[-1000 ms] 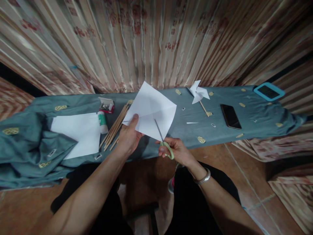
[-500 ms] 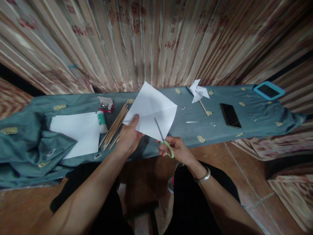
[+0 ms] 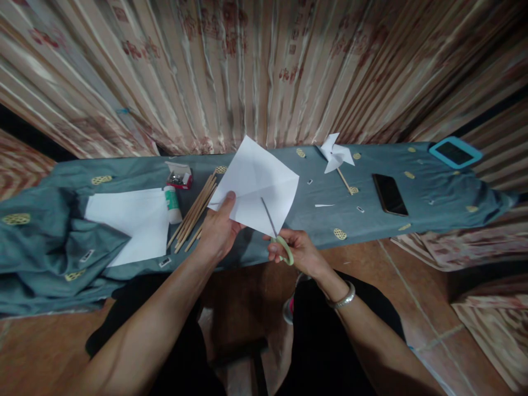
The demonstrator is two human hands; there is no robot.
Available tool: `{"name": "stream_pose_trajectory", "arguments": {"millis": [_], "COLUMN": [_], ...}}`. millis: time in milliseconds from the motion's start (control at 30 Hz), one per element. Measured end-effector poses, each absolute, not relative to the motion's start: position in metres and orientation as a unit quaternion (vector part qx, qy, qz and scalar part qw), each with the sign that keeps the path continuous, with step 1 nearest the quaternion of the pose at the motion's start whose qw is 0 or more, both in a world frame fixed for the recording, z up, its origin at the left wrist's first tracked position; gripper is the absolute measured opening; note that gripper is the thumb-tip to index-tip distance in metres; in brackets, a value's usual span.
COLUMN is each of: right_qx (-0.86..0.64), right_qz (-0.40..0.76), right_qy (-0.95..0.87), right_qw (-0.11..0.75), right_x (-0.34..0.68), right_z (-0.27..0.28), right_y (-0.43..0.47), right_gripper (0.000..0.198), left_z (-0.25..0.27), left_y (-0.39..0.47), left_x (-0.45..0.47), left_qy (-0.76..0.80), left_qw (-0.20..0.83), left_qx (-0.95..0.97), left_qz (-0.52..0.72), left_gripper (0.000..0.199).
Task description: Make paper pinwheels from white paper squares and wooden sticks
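A square white sheet of paper (image 3: 264,170) with faint crease lines is held up above the cloth, one corner toward me. My left hand (image 3: 220,225) pinches its left corner, thumb on top and fingers underneath. In my right hand (image 3: 295,248) are scissors (image 3: 284,248) with pale green handles, fingers closed around the loops. One scissor blade lies over the paper, running up from the near corner toward the middle; the other blade is hidden beneath the sheet.
On the grey-green cloth (image 3: 305,220) lie white sheets (image 3: 136,220), a glue stick (image 3: 172,204), a red box of small metal pieces (image 3: 180,177) and several wooden sticks (image 3: 193,212). To the right are a paper pinwheel (image 3: 333,153), a paper sliver (image 3: 324,205), a phone (image 3: 390,194) and a blue-framed tablet (image 3: 455,152).
Almost nothing differs. The paper and the scissors have shifted very slightly; both hands keep their holds.
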State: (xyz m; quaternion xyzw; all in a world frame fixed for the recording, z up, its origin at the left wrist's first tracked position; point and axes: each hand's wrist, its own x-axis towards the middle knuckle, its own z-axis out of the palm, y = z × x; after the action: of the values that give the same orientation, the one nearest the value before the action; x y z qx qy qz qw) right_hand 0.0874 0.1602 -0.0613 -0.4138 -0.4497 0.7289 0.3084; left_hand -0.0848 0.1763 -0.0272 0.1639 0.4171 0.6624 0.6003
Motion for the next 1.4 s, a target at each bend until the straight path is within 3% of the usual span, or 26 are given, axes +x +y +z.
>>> {"name": "stream_pose_trajectory", "arguments": {"millis": [600,1000,1400], "right_qx": [-0.425,-0.441,-0.432], "right_qz": [0.717,0.711,0.705], "right_qy": [-0.460,-0.457,-0.474], "right_qw": [0.307,0.302,0.301], "right_x": [0.0866,0.0856,0.0855], "right_z": [-0.0567,-0.0561,-0.0600], "right_y": [0.1595,0.1597,0.1580], "right_gripper": [0.038,0.040,0.040], "left_z": [-0.0229,-0.0253,-0.0265], "left_y": [0.1759,0.1743,0.1751], "left_x": [-0.0829,-0.0828,-0.0840], "left_qy": [0.429,0.441,0.437], "left_qw": [0.595,0.597,0.595], "left_qx": [0.158,0.169,0.176], "left_qz": [0.661,0.648,0.651], "left_gripper": [0.010,0.024,0.014]}}
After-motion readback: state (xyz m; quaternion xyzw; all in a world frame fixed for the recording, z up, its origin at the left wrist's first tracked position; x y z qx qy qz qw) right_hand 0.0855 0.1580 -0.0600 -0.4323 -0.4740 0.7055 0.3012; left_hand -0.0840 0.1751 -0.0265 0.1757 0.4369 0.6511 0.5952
